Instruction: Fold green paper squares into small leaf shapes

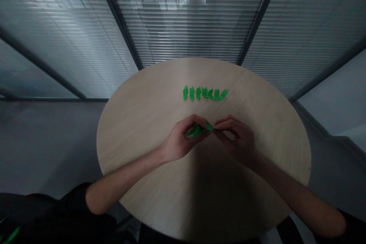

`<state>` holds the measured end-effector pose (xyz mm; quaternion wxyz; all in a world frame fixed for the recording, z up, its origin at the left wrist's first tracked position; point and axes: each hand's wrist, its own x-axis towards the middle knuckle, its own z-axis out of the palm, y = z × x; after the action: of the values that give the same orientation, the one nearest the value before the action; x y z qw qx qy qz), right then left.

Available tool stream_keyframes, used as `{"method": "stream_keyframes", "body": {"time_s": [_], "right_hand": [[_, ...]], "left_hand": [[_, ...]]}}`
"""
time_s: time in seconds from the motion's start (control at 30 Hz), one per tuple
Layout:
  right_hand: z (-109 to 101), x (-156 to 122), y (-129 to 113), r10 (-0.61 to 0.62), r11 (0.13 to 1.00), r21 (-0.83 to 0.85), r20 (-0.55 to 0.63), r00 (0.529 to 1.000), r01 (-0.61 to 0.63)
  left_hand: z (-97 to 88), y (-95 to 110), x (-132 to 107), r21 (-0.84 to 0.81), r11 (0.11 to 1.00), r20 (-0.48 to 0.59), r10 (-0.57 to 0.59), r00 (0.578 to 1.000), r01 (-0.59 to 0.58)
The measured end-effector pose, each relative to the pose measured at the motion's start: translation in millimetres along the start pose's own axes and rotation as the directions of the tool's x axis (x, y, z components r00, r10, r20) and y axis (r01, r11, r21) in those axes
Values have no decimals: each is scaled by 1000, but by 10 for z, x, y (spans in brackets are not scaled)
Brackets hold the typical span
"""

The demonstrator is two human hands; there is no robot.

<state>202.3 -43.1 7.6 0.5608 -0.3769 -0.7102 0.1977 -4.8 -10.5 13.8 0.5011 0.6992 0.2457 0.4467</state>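
Between my two hands, above the middle of the table, is a folded green paper piece (196, 131) with pointed ends. My left hand (183, 137) is closed on it, thumb below and fingers above. From the other side, the fingertips of my right hand (237, 135) pinch its right end. Exact fold lines are too dark and small to make out. Beyond the hands, several small green folded paper pieces (198, 93) lie in a row, the ones on the right close together or overlapping.
Both hands are over a round wooden table (128, 122). Glass partitions with blinds (188, 38) and dark frames stand behind it. A bright green bit (13, 234) shows at the lower left, by the dark clothing. Shadow covers the table's near part.
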Motion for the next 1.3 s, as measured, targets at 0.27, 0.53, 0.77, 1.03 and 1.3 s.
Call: {"method": "stream_keyframes", "body": {"time_s": [0.27,0.53,0.77,1.03,1.3], "right_hand": [[8,0,-14,7,999,53,6,1000,-7],[8,-11,-6,142,973,188,-50,989,-130],[-1,-14,-10,83,977,198,-15,996,-78],[-29,15,-34,-40,997,65,-5,999,40],[-48,35,-59,-86,996,-11,10,996,87]], "left_hand": [[-5,-27,-5,42,996,-62,85,994,-82],[-54,53,24,-220,974,90,-40,995,59],[-55,-19,5,-127,989,66,-68,995,76],[-80,17,-4,99,995,76,14,997,-21],[-75,37,6,70,993,105,85,991,-92]]}}
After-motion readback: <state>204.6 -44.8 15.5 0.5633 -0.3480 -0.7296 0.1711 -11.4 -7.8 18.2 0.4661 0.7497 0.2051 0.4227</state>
